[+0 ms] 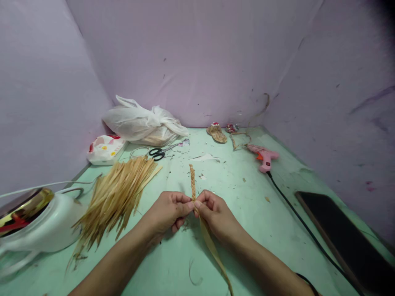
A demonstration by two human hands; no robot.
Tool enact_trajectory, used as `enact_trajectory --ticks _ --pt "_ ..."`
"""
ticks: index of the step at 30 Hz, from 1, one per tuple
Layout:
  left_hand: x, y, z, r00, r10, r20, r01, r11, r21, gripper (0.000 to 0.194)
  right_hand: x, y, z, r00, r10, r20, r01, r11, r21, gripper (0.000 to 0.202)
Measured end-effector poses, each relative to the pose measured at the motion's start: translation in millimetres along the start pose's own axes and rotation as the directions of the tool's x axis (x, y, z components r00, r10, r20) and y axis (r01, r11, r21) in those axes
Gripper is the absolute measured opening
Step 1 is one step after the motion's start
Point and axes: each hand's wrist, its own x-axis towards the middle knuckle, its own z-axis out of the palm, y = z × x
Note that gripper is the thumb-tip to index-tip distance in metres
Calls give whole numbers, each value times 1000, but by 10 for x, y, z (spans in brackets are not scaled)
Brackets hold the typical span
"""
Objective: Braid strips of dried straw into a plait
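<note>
A short braid of straw-coloured dried leaf strips (193, 183) points away from me over the middle of the table. My left hand (175, 209) pinches the braid's near end from the left, thumb and forefinger closed. From the right, my right hand (212, 209) pinches the same spot, so the fingertips nearly meet. One long loose strip (211, 246) trails from there toward me, passing beneath my right hand. The other strand ends are hidden by my fingers. To the left lies a spread bundle of dried leaf strips (120, 197).
A pink glue gun (264, 157) with a black cord and a dark phone (342, 238) lie right. Black-handled scissors (159, 153), a white plastic bag (145, 123), a tissue pack (106, 150) and a small woven slipper (217, 133) lie farther back. A white lamp-like appliance (58, 224) stands left.
</note>
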Motion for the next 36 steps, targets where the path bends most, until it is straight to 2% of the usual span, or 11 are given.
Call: enact_trajectory --ticks 3,8,11,18,21,25,28,30,33,35,36 --pt "-10 30 -26 1000 7 6 -8 998 69 21 4 -42 -28 998 26 54 -24 999 -29 17" --pt "0 12 4 991 100 -90 -74 962 263 19 -7 -27 -16 999 34 39 -30 996 -88 13" --pt "26 -9 9 997 51 -65 -34 972 234 19 -21 -6 -18 999 -21 27 26 983 -180 10" --pt "63 -30 3 992 99 -81 -82 977 196 15 -38 -76 -134 978 -192 77 202 800 -566 12" --pt "60 -52 35 986 125 -111 -94 964 249 14 -44 -117 -147 994 -105 -5 81 791 -606 16" --pt "73 -94 104 960 152 -234 -89 962 257 15 -80 -168 -88 992 34 -123 -91 864 -495 15" --pt "90 -112 158 941 104 -322 -65 989 130 10 -148 -160 -16 989 -19 -147 -61 850 -524 16" --pt "99 -117 175 946 -15 -323 -5 998 -62 6 -197 -106 29 972 -220 -88 113 757 -643 19" --pt "109 -130 163 955 -147 -257 81 964 -252 10 -234 21 70 827 -552 112 389 417 -821 24" --pt "114 -141 146 962 -166 -218 100 954 -284 17 -230 90 77 741 -634 223 439 205 -875 25" --pt "116 -144 141 964 -170 -204 105 949 -298 20 -225 111 76 720 -644 260 443 137 -886 24"
